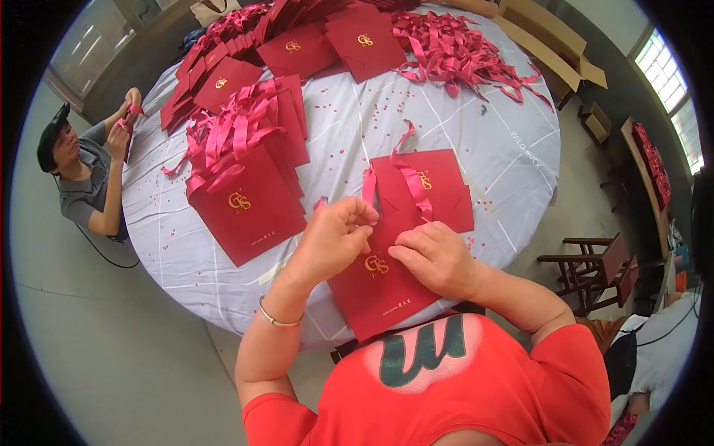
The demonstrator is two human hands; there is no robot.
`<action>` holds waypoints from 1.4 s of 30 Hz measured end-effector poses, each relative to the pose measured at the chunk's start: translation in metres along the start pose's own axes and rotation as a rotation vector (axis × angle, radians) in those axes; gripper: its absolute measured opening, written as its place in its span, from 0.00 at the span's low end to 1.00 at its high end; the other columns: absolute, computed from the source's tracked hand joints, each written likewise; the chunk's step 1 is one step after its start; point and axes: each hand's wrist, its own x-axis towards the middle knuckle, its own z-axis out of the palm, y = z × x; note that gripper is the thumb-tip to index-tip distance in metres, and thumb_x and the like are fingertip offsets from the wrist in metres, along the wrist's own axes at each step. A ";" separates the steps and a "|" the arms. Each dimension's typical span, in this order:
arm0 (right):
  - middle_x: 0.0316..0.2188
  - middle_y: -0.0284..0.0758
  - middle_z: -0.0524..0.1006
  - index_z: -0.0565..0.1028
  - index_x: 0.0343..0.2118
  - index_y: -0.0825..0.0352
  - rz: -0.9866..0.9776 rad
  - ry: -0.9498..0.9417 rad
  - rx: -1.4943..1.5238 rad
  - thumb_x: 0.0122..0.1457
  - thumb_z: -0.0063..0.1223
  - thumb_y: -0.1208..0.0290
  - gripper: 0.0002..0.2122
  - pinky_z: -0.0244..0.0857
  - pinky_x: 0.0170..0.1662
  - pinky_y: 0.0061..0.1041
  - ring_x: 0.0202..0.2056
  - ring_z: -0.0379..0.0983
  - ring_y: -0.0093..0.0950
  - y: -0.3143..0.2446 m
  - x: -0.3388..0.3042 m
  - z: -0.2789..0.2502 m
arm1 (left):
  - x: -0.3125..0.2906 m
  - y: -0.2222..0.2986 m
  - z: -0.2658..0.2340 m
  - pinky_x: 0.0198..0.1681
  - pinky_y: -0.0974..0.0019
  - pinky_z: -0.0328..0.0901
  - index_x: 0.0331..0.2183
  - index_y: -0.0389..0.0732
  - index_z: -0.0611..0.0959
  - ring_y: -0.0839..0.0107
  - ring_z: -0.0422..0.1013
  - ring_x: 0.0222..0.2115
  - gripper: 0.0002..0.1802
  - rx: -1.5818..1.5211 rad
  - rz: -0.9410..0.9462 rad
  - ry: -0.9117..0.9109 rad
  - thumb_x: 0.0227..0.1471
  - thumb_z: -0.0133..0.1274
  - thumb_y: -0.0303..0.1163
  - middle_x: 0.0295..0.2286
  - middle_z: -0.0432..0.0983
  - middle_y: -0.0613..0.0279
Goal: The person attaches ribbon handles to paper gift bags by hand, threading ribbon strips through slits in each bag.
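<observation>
In front of me at the near table edge is a flat dark-red paper gift bag [383, 293] with a gold emblem. My left hand [332, 241] is closed in a pinch at its upper left edge, where a pink ribbon [369, 186] runs to the fingers; the fingertips partly hide what they grip. My right hand [437, 259] curls over the upper right part of the bag, thumb on its face. Just beyond lies a second red bag [451, 195], with another pink ribbon [410, 175] draped across it down to my right hand.
A stack of ribboned red bags [249, 201] stands to the left. More bags [297, 48] and a ribbon heap [465, 52] cover the far side of the round table [513, 178]. A co-worker [85, 167] handles ribbon at left. Right are a carton [547, 37] and chair [595, 267].
</observation>
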 end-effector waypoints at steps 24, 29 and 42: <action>0.29 0.36 0.78 0.79 0.34 0.68 0.557 0.004 0.587 0.50 0.61 0.85 0.08 0.67 0.30 0.21 0.30 0.75 0.25 -0.004 0.010 -0.027 | -0.001 0.005 -0.012 0.18 0.79 0.57 0.38 0.37 0.84 0.86 0.63 0.15 0.08 -0.130 -0.310 -0.305 0.54 0.59 0.27 0.22 0.76 0.72; 0.28 0.36 0.78 0.79 0.34 0.69 0.624 0.026 0.588 0.49 0.61 0.85 0.08 0.66 0.29 0.19 0.27 0.74 0.24 -0.005 0.014 -0.027 | 0.000 0.008 -0.015 0.18 0.80 0.56 0.37 0.37 0.84 0.87 0.61 0.15 0.07 -0.146 -0.309 -0.336 0.55 0.58 0.28 0.22 0.75 0.73; 0.27 0.38 0.78 0.78 0.30 0.69 0.648 -0.050 0.498 0.51 0.61 0.80 0.04 0.69 0.31 0.25 0.27 0.76 0.30 -0.001 0.018 -0.017 | 0.001 0.006 -0.010 0.21 0.79 0.58 0.43 0.38 0.84 0.88 0.63 0.21 0.12 -0.004 -0.357 -0.275 0.57 0.55 0.28 0.28 0.78 0.74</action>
